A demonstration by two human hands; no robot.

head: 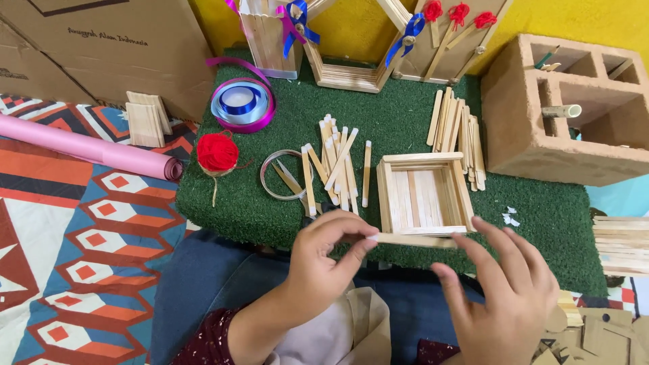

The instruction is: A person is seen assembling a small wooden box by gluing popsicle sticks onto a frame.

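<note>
Head view looks down at my left hand [324, 260] pinching one end of a flat wooden craft stick [414, 240] between thumb and fingertips, while my right hand [503, 297] hovers with fingers spread loosely over the other end. That stick lies along the near edge of the square stick box [422, 196] on the green turf mat [419, 122]. It could slide crooked, I think, if my grip twists. Pale, thin, straight, smooth-looking

— Pale, matt wooden stick [412, 239], same bare wood as the square tray [422, 194]?
— Yes, on rough green artificial turf [405, 128]; glossy satin ribbon [242, 101], fuzzy red yarn [217, 152], coarse brick [561, 115].
</note>
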